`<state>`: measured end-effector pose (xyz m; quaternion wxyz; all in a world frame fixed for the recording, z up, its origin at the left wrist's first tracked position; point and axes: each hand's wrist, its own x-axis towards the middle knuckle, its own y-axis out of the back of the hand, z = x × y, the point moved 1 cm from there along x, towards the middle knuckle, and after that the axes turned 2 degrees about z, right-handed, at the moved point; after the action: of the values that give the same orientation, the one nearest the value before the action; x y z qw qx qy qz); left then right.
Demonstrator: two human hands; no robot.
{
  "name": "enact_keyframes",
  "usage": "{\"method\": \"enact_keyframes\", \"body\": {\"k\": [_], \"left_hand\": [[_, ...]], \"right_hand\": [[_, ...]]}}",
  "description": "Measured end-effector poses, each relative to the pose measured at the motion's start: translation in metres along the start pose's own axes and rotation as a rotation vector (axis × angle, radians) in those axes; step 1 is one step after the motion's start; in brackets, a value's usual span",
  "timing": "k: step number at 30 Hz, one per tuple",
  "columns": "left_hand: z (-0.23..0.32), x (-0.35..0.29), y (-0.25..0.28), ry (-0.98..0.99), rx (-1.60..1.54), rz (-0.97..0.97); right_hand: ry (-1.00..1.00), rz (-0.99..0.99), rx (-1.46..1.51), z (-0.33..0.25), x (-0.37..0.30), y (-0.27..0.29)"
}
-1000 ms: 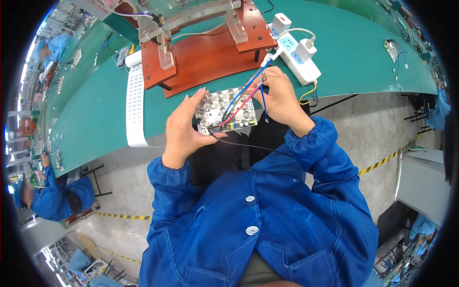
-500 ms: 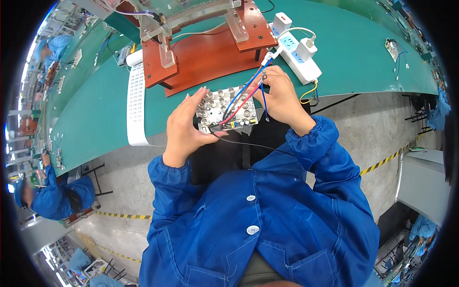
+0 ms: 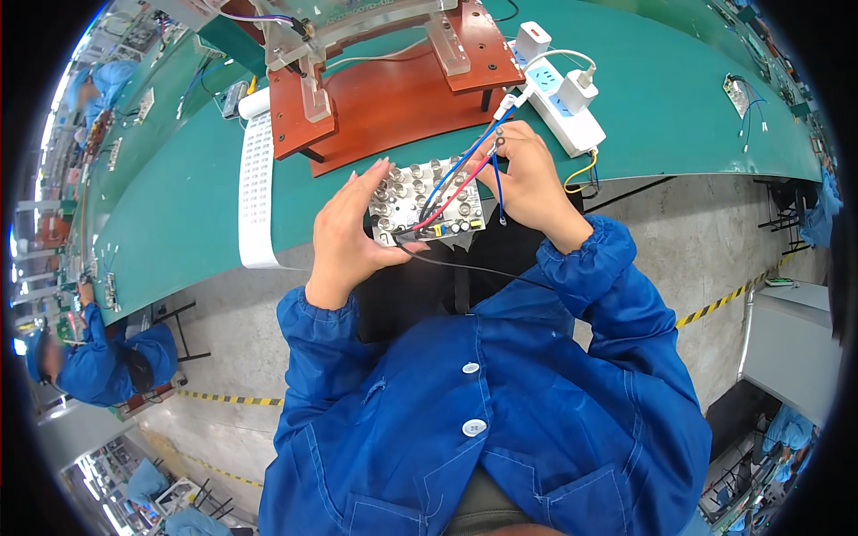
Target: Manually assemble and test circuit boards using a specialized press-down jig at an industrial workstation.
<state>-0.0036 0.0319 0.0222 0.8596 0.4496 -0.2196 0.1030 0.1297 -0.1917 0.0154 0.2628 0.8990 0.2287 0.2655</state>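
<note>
Centre frame: left hand clasps circuit board, grip spread wide; right hand half-closed at coloured wires, exact hold unclear.

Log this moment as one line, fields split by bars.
left hand: holds board by its left end | right hand: at board's upper right, by wires | power strip: on table, chargers plugged in

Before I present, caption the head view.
Left hand grips a white circuit board; right hand at its upper-right corner, among red and blue wires.
</note>
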Motion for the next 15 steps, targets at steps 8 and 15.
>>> {"method": "enact_keyframes", "body": {"k": [8,15], "left_hand": [[0.002,0.001,0.002,0.008,0.020,-0.017],[0.002,0.001,0.003,0.016,0.016,-0.026]], "right_hand": [[0.096,0.053,-0.069,-0.004,-0.003,0.000],[0.126,0.104,0.042,-0.006,-0.018,0.010]]}}
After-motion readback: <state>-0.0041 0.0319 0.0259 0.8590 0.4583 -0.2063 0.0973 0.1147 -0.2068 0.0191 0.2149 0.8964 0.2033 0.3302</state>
